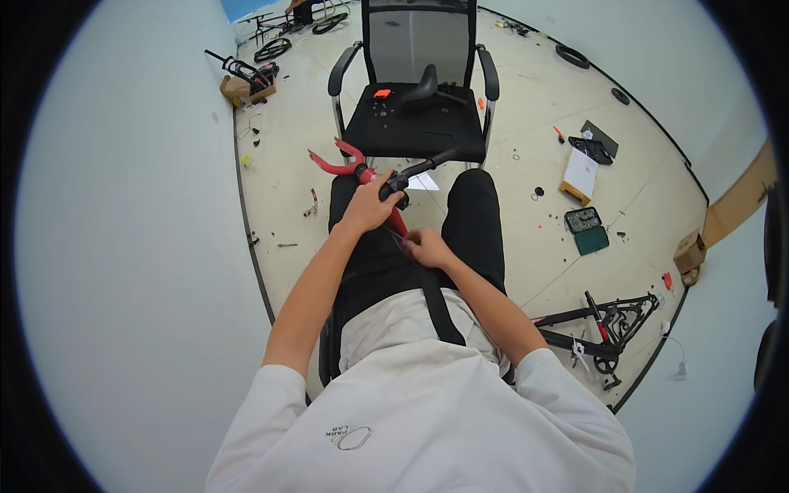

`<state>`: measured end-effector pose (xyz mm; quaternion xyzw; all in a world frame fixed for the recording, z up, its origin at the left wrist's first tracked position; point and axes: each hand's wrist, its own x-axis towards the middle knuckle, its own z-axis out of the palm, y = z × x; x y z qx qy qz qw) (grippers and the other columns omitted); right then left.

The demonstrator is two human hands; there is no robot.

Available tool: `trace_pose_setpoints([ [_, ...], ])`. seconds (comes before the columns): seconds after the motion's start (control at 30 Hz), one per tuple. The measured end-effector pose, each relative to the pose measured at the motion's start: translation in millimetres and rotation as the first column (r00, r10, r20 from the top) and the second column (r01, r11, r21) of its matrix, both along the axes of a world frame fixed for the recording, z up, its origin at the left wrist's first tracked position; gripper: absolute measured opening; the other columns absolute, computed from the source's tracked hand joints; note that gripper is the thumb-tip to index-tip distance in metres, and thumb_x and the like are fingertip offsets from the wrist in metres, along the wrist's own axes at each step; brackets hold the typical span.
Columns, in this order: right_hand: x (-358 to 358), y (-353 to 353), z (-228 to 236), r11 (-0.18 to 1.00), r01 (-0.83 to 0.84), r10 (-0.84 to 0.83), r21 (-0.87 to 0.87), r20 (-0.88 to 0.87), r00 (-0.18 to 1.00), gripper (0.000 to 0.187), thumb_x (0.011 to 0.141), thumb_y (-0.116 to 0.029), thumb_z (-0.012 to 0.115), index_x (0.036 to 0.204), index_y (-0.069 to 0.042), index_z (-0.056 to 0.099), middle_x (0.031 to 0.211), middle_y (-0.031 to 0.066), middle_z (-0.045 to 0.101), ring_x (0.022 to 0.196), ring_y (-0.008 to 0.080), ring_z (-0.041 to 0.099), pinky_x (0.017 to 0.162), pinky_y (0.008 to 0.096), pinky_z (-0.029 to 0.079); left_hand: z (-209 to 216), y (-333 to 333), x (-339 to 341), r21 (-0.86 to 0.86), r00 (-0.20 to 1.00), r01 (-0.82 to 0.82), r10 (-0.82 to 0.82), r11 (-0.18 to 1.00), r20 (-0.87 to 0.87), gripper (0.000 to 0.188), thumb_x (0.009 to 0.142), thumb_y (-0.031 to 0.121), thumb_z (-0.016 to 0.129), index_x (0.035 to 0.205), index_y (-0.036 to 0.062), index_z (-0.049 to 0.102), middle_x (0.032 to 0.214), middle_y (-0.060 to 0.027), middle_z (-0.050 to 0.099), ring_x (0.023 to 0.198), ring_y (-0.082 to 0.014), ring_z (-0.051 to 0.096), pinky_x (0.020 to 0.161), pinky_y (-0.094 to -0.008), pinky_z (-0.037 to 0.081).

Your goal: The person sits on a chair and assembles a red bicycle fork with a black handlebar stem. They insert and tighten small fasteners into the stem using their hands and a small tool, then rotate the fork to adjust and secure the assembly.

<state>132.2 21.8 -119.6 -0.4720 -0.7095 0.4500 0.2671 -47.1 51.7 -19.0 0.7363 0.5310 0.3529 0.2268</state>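
Observation:
Across my lap lies a red bicycle fork (335, 167), its two prongs pointing away to the left. My left hand (368, 205) is closed around the black clamp area where a handlebar (429, 164) with a dark grip meets the red part. Below that, a red tube (397, 222) runs toward my right hand (426, 246). The right fingers are pinched at the tube's lower end on a thin, light-coloured piece (395, 236), too small to name. My left hand hides part of the clamp.
In front stands a black office chair (419, 123) bearing a bicycle saddle (423, 86) and small parts. On the right floor are a green parts case (590, 240), a yellow-and-white box (579, 177) and a black bicycle frame (604, 329). A carton of parts (238, 89) stands far left.

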Motion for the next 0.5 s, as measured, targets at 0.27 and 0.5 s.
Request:
trace_pose_setpoints([
  [0.27,55.2,-5.9,48.7,0.977,0.214,-0.211,-0.018,-0.270,0.940,0.021,0.093,-0.010,0.057,0.089,0.009,0.067,0.067,0.0102,0.066,0.059,0.0157,0.066,0.056,0.0278,0.053,-11.3,-7.8,-11.1,0.053,0.997,-0.002,-0.002,0.999,0.079,0.059,0.085,0.026,0.069,0.135,0.0007,0.051,0.109,-0.0300,0.064,0.106,-0.0398,0.063,0.091,-0.0370,0.049],
  [0.5,47.9,-5.8,48.9,0.939,0.325,-0.343,-0.113,-0.244,0.907,0.022,0.091,-0.010,0.058,0.093,0.009,0.069,0.067,0.0118,0.067,0.056,0.0175,0.068,0.051,0.0275,0.055,-10.8,-1.3,-2.1,0.026,0.996,0.033,-0.035,0.999,0.088,0.058,0.085,0.026,0.069,0.134,-0.0001,0.052,0.118,-0.0290,0.061,0.112,-0.0393,0.060,0.097,-0.0371,0.046],
])
